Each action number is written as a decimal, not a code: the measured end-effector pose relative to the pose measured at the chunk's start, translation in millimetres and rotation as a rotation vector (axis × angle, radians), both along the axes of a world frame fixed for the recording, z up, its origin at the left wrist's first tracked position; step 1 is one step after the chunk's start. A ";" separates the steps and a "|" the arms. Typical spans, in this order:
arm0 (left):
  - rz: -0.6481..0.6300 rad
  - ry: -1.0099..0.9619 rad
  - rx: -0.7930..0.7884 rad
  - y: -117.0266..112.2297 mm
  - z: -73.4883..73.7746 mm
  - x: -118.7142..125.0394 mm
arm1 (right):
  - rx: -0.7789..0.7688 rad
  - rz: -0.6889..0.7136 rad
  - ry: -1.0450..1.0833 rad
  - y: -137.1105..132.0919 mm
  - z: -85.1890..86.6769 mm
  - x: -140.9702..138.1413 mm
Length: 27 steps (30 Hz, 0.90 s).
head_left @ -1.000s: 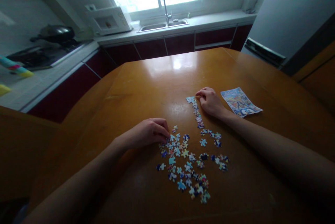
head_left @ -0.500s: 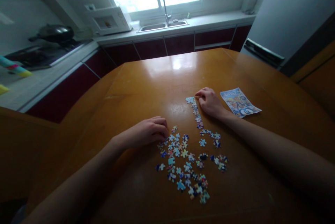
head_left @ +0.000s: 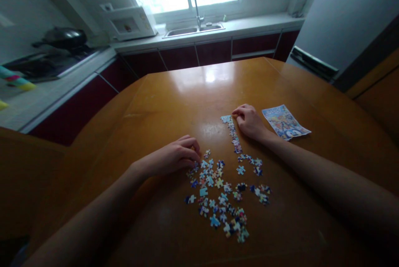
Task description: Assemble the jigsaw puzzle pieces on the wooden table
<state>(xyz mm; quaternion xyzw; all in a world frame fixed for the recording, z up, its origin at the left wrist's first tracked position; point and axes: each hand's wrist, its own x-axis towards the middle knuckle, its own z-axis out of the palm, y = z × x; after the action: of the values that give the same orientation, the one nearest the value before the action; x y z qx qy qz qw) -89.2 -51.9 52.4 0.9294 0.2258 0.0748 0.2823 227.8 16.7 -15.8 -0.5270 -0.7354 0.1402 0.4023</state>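
Puzzle pieces (head_left: 219,183) loose; wok (head_left: 67,39) seemingly lidded.

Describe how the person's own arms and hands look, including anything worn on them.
The left hand and right hand are both bare: no gloves show. Both forearms look slim and uncovered, with no sleeve in view, and neither wrist shows a watch or bracelet. No markings stand out; small details such as the fingernails are too small to tell.
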 end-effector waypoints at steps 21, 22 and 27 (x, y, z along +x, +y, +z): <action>0.449 -0.172 -0.139 5.0 -1.6 9.4 | -0.022 -0.023 0.003 0.9 -0.3 -1.5; 0.522 -0.203 -0.148 6.2 -1.8 14.3 | -0.026 -0.024 0.003 0.8 0.0 -1.8; 0.613 -0.223 -0.109 20.8 -0.9 45.0 | -0.027 -0.026 -0.010 -0.5 2.3 -3.1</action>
<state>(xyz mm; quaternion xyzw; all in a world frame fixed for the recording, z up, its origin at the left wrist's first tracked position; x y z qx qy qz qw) -44.3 -31.1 51.5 0.7878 0.4664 0.2453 0.3188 224.7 16.2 -13.5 -0.5426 -0.7286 0.1419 0.3932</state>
